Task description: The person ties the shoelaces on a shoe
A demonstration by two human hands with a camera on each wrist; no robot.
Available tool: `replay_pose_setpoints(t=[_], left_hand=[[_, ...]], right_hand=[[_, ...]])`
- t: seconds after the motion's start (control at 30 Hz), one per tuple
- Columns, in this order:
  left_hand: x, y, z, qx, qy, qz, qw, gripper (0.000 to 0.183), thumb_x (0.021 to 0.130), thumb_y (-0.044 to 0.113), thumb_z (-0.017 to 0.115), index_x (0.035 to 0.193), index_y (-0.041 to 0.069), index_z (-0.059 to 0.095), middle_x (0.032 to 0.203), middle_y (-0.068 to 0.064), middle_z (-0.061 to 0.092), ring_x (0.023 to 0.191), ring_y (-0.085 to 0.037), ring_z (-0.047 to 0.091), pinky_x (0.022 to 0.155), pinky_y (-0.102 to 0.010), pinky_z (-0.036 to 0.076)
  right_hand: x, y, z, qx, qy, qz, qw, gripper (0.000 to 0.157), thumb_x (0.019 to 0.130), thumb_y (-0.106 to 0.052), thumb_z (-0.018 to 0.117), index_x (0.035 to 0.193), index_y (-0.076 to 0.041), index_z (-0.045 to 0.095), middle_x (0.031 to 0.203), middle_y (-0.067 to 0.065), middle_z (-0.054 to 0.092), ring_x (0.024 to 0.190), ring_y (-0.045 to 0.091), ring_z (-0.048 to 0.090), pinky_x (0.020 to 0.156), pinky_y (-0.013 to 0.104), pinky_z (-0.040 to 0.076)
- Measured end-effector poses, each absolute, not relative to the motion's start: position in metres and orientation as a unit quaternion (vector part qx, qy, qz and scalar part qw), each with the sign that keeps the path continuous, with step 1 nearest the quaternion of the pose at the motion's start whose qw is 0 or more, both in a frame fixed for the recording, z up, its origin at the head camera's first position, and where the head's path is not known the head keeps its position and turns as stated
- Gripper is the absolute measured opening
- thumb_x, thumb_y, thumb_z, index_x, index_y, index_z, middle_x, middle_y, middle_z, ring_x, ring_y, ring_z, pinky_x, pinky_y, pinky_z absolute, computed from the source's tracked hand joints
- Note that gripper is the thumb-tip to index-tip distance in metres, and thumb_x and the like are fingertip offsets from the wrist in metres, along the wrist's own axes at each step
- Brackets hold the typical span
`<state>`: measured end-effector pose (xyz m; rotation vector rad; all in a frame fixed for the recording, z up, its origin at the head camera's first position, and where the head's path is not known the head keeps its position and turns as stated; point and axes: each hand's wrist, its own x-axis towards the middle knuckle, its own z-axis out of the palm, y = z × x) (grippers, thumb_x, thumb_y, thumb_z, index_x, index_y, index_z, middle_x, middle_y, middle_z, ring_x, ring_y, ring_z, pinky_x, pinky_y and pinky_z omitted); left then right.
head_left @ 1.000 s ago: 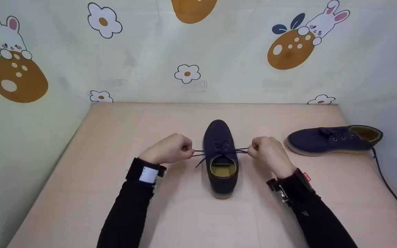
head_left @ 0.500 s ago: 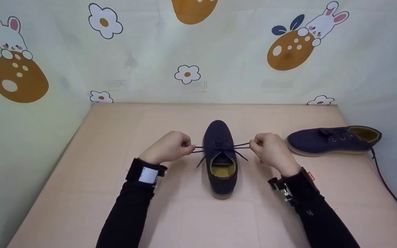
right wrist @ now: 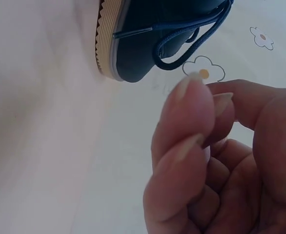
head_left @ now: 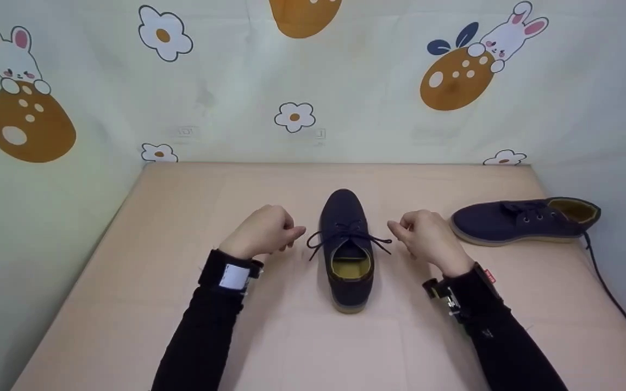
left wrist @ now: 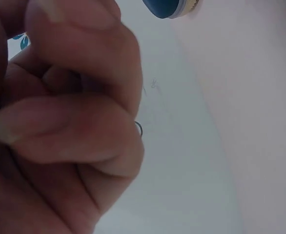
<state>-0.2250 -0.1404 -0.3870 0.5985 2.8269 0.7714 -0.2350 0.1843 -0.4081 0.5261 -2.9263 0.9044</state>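
Observation:
A navy shoe (head_left: pixel 344 209) with a yellow-lined opening stands upright between the hands, its toe pointing away. Its dark shoelace (head_left: pixel 350 235) is tied in a bow, with a loop and a loose end at each side. My left hand (head_left: pixel 264 232) is just left of the bow, loosely curled and holding nothing. To the right, my right hand (head_left: pixel 427 238) is loosely curled too, its fingertips apart from the lace. In the right wrist view, a lace loop (right wrist: pixel 171 67) hangs near the fingertips. The left wrist view shows the left fingers bent around nothing.
A second navy shoe (head_left: pixel 500 220) lies at the right of the pale table (head_left: pixel 313 353), toe toward the left. A black cord (head_left: pixel 612 296) runs from its heel toward the front right. Behind stands a pale printed backdrop (head_left: pixel 237 81) with rabbits and flowers.
Both hands have let go of the lace loops they were pulling outward. The loops, taut before, now lie slack beside the shoe.

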Motion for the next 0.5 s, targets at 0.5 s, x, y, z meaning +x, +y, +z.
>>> replay_pose_setpoints(t=[0.5], left_hand=[[-0.207, -0.107, -0.383, 0.237, 0.924, 0.279, 0.11, 0.047, 0.1, 0.035, 0.059, 0.065, 0.008, 0.071, 0.058, -0.002, 0.066, 0.044, -0.015, 0.061, 0.045, -0.028, 0.047]], right_hand=[[-0.228, 0.181, -0.4, 0.181, -0.936, 0.303, -0.002, 0.039, 0.099, -0.031, 0.06, 0.063, -0.016, 0.063, 0.043, -0.009, 0.05, 0.04, 0.013, 0.05, 0.056, 0.032, 0.042]])
